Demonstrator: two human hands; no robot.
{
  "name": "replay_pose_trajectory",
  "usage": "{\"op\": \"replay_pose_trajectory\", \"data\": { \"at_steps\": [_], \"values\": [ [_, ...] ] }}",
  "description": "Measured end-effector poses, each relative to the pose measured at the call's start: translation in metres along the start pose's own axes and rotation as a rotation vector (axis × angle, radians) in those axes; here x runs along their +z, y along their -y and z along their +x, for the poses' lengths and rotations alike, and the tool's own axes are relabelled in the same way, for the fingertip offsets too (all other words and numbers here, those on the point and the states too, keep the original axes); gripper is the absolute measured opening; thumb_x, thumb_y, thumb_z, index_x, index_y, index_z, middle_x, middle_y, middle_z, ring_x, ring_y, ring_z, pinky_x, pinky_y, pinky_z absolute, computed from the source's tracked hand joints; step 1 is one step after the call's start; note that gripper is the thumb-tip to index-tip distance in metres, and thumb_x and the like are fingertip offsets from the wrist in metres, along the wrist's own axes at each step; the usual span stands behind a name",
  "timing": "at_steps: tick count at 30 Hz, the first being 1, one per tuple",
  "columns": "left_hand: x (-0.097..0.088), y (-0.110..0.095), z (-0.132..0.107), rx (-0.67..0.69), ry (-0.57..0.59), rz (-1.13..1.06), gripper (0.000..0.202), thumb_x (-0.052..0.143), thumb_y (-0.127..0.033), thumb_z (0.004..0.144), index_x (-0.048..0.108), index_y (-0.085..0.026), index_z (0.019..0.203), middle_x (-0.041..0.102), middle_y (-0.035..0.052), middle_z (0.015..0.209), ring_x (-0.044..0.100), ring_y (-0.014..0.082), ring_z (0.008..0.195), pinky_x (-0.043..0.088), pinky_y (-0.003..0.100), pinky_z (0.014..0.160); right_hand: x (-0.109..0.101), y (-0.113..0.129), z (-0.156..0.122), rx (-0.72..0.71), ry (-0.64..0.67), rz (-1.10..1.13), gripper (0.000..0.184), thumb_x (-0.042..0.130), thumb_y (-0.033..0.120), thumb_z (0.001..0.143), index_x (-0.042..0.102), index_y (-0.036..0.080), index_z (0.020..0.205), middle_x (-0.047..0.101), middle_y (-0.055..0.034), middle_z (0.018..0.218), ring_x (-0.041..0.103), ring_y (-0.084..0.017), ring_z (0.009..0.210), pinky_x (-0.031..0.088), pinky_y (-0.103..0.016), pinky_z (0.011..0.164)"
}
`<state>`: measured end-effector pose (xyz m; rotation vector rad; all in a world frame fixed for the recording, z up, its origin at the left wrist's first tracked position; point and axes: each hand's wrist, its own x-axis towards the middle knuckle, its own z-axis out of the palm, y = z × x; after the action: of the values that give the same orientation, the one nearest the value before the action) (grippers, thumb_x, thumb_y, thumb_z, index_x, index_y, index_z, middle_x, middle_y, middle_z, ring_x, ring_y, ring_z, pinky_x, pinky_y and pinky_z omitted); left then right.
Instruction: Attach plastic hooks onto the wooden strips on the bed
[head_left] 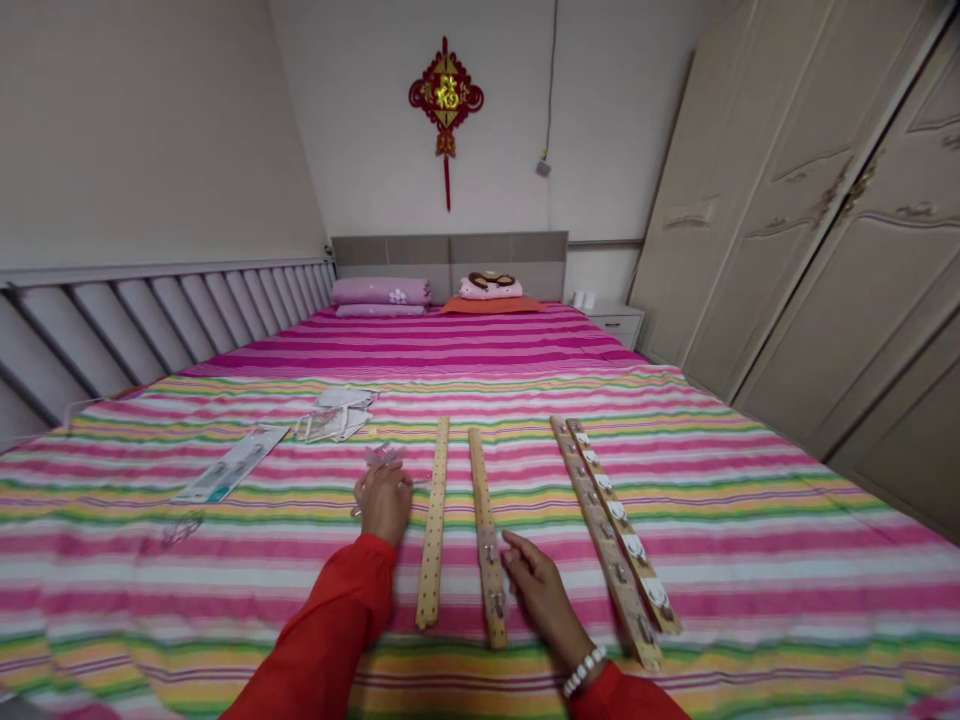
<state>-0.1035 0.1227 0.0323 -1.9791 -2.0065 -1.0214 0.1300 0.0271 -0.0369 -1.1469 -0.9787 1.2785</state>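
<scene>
My left hand point(386, 505) reaches down over a small pile of clear plastic pieces point(385, 456), its fingers bent and drawn together; whatever is between them is hidden. My right hand point(538, 588) rests beside a narrow wooden strip point(478, 475), fingers loosely apart and holding nothing, the fingertips close to its edge. Small metal hooks on clear backings point(496, 603) sit on the near half of that strip. To its left lies a second wooden strip point(433, 540), dotted with holes and without hooks.
At right lie a strip with metal hooks point(606, 530) and one with white round hooks point(634, 545). A flat hook package point(234, 464), wire loops point(182, 527) and white packets point(337, 413) lie at left on the striped bed sheet point(285, 560). Folded bedding point(381, 291) is at the headboard.
</scene>
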Motion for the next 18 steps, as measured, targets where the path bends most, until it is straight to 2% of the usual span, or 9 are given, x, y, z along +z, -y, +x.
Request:
{"op": "replay_pose_trajectory", "data": {
  "at_steps": [5,10,14,18],
  "values": [
    [-0.022,-0.008,-0.023,0.137,-0.227,-0.126,0.01,0.058,-0.019,0.077,0.066,-0.022,0.071,0.069,0.0059,0.107,0.051,0.0285,0.113,0.029,0.047,0.096,0.0,0.0,0.0,-0.013,-0.011,0.023,0.06,0.07,0.054,0.064,0.065,0.012,0.108,0.051,0.0031,0.061,0.04,-0.01,0.05,0.03,-0.023,0.047],
    [-0.041,-0.023,-0.055,0.302,-0.315,-0.193,0.011,0.058,-0.017,0.08,0.066,-0.023,0.078,0.068,0.0054,0.104,0.051,0.0263,0.109,0.031,0.047,0.094,0.0,-0.001,0.0,-0.018,-0.021,0.036,0.058,0.071,0.053,0.063,0.066,0.014,0.106,0.052,0.0038,0.059,0.04,-0.009,0.047,0.03,-0.022,0.044],
    [-0.055,-0.041,-0.072,0.456,-0.265,-0.338,0.013,0.057,-0.013,0.081,0.066,-0.023,0.08,0.066,0.006,0.105,0.052,0.0224,0.106,0.039,0.041,0.091,-0.001,0.006,0.0,0.016,-0.023,0.079,0.054,0.072,0.052,0.062,0.067,0.014,0.099,0.054,0.0035,0.056,0.04,-0.008,0.043,0.027,-0.022,0.041],
    [-0.063,-0.054,-0.078,0.571,-0.11,-0.454,0.017,0.054,-0.01,0.082,0.064,-0.023,0.078,0.065,0.0058,0.105,0.053,0.0193,0.104,0.045,0.035,0.086,0.0,0.022,-0.005,0.01,-0.055,0.139,0.04,0.072,0.05,0.064,0.069,0.014,0.081,0.057,0.0012,0.058,0.04,-0.007,0.042,0.024,-0.021,0.039]
  ]
}}
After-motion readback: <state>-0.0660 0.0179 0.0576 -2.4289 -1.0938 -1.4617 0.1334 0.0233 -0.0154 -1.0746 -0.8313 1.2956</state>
